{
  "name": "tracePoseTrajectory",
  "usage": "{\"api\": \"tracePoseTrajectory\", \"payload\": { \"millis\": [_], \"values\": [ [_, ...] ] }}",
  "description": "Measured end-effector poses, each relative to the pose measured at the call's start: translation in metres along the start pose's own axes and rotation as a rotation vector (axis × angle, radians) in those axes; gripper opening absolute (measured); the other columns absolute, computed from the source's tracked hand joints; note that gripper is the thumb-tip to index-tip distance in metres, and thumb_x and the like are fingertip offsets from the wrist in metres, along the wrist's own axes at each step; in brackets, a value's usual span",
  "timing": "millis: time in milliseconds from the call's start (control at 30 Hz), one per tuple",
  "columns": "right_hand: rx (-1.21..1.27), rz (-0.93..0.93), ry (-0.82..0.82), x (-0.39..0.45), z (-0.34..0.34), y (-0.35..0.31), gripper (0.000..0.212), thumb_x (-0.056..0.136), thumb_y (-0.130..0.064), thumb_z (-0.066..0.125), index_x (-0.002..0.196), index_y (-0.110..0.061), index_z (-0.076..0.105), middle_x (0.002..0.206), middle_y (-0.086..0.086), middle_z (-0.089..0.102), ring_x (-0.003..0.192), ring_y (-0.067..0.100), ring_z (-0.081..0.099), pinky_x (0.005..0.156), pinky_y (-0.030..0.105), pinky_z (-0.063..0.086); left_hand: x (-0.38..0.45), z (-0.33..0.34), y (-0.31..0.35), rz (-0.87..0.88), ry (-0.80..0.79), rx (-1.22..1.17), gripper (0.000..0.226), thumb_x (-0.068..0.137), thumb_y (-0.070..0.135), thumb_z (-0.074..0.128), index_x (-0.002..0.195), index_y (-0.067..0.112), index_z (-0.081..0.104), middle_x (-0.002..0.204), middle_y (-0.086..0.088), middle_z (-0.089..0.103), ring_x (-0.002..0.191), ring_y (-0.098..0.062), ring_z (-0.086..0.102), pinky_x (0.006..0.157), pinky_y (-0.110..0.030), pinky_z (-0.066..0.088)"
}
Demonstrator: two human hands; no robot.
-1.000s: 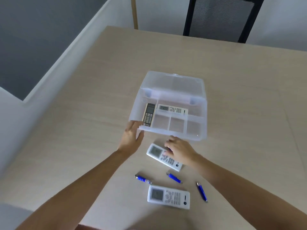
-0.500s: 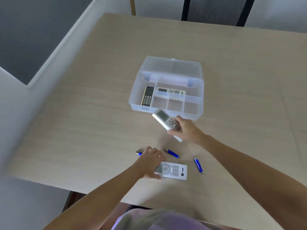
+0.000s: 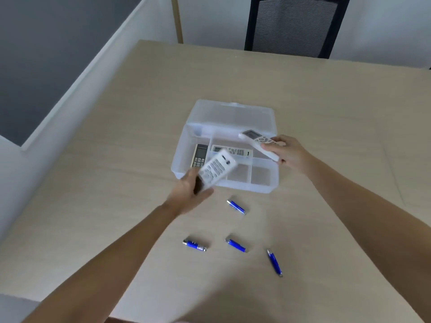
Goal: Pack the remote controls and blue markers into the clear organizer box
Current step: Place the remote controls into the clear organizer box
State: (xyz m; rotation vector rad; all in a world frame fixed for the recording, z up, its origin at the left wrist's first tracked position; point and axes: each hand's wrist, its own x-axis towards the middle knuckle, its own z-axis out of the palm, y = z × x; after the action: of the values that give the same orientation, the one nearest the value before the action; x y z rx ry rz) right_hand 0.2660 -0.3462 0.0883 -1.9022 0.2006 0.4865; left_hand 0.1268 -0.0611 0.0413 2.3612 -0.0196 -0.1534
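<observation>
The clear organizer box (image 3: 179, 159) stands open at mid-table, lid (image 3: 233, 116) tipped back. A dark remote (image 3: 199, 155) and a white remote (image 3: 233, 151) lie in its rear compartments. My left hand (image 3: 189, 194) grips a white remote (image 3: 217, 169) held over the box's front left corner. My right hand (image 3: 285, 151) holds another white remote (image 3: 257, 142) above the box's right side. Several blue markers lie on the table in front of the box: one close to it (image 3: 236, 207), and nearer me a stubby one (image 3: 194, 245), another (image 3: 235, 245) and one (image 3: 274, 262) at the right.
The pale wooden table (image 3: 116, 159) runs along a white partition (image 3: 81, 73) on the left. A black mesh chair (image 3: 291, 26) stands behind the far edge. The near table edge lies just below my forearms.
My left hand has picked the second white remote off the table and carried it up to the box. My right hand moved its remote from the front to over the box's right side.
</observation>
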Motion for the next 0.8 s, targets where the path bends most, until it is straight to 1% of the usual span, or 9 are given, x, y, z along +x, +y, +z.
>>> {"api": "tracePoseTrajectory", "payload": {
  "millis": [100,167,233,267,367,467,600,667,800],
  "values": [
    [-0.013,0.026,-0.047,0.039,0.015,-0.004,0.05,0.065,-0.026,0.084,0.111,-0.014,0.066,0.109,0.011,0.068,0.083,0.023,0.065,0.054,0.024,0.05,0.047,-0.007,-0.007,-0.116,0.145,-0.042,0.064,0.074,0.05,0.056,0.12,0.008,0.041,0.108,-0.011,0.061,0.092,-0.032,0.059,0.076,-0.041,0.052],
    [-0.083,0.015,-0.077,0.061,0.026,-0.005,0.052,0.063,-0.024,0.085,0.112,-0.019,0.067,0.115,0.009,0.066,0.091,0.024,0.066,0.053,0.023,0.051,0.069,-0.007,-0.012,-0.181,0.174,-0.034,0.066,0.075,0.052,0.055,0.121,0.007,0.041,0.106,-0.01,0.06,0.092,-0.033,0.058,0.078,-0.044,0.052],
    [-0.124,0.013,-0.112,0.081,0.036,-0.003,0.055,0.062,-0.02,0.086,0.114,-0.023,0.067,0.12,0.007,0.064,0.097,0.025,0.066,0.055,0.025,0.052,0.081,-0.002,-0.019,-0.215,0.178,-0.001,0.065,0.077,0.053,0.056,0.122,0.008,0.041,0.106,-0.009,0.059,0.093,-0.033,0.058,0.076,-0.041,0.05],
    [-0.123,0.016,-0.139,0.09,0.041,-0.001,0.057,0.062,-0.016,0.086,0.115,-0.022,0.067,0.123,0.007,0.063,0.102,0.026,0.065,0.062,0.029,0.055,0.084,0.002,-0.022,-0.225,0.182,0.016,0.062,0.079,0.05,0.058,0.121,0.008,0.041,0.105,-0.008,0.059,0.092,-0.031,0.058,0.072,-0.037,0.048],
    [-0.164,0.033,-0.242,0.11,0.054,0.007,0.059,0.06,-0.013,0.087,0.115,-0.02,0.067,0.125,0.004,0.063,0.112,0.024,0.061,0.084,0.031,0.049,0.087,0.014,-0.034,-0.197,0.208,0.031,0.056,0.081,0.046,0.059,0.118,0.009,0.041,0.103,-0.008,0.057,0.087,-0.031,0.059,0.064,-0.031,0.041],
    [-0.236,0.035,-0.32,0.123,0.059,0.016,0.058,0.061,-0.017,0.085,0.116,-0.023,0.067,0.119,0.002,0.068,0.112,0.024,0.062,0.085,0.028,0.047,0.088,0.018,-0.042,-0.135,0.213,0.036,0.065,0.075,0.053,0.052,0.122,0.01,0.038,0.11,-0.009,0.058,0.09,-0.032,0.058,0.067,-0.035,0.047],
    [-0.306,0.018,-0.361,0.126,0.06,0.031,0.052,0.077,-0.019,0.075,0.126,-0.024,0.06,0.123,0.003,0.066,0.106,0.019,0.065,0.088,0.028,0.052,0.088,0.022,-0.044,-0.13,0.266,0.056,0.063,0.075,0.053,0.051,0.122,0.012,0.038,0.107,-0.006,0.059,0.088,-0.03,0.059,0.066,-0.04,0.052],
    [-0.342,-0.027,-0.367,0.123,0.065,0.034,0.049,0.085,-0.017,0.067,0.133,-0.019,0.055,0.131,0.004,0.061,0.107,0.018,0.063,0.093,0.024,0.048,0.088,0.023,-0.044,-0.144,0.276,0.056,0.062,0.076,0.054,0.051,0.121,0.013,0.038,0.104,-0.005,0.06,0.085,-0.029,0.059,0.064,-0.04,0.053],
    [-0.714,-0.204,-0.307,0.116,0.07,0.028,0.04,0.097,-0.016,0.042,0.137,-0.016,0.048,0.128,0.016,0.06,0.118,0.03,0.055,0.1,0.034,0.04,0.091,0.021,-0.042,-0.163,0.256,0.035,0.059,0.078,0.051,0.055,0.121,0.013,0.039,0.099,-0.002,0.059,0.083,-0.027,0.06,0.064,-0.039,0.053]
  ]
}}
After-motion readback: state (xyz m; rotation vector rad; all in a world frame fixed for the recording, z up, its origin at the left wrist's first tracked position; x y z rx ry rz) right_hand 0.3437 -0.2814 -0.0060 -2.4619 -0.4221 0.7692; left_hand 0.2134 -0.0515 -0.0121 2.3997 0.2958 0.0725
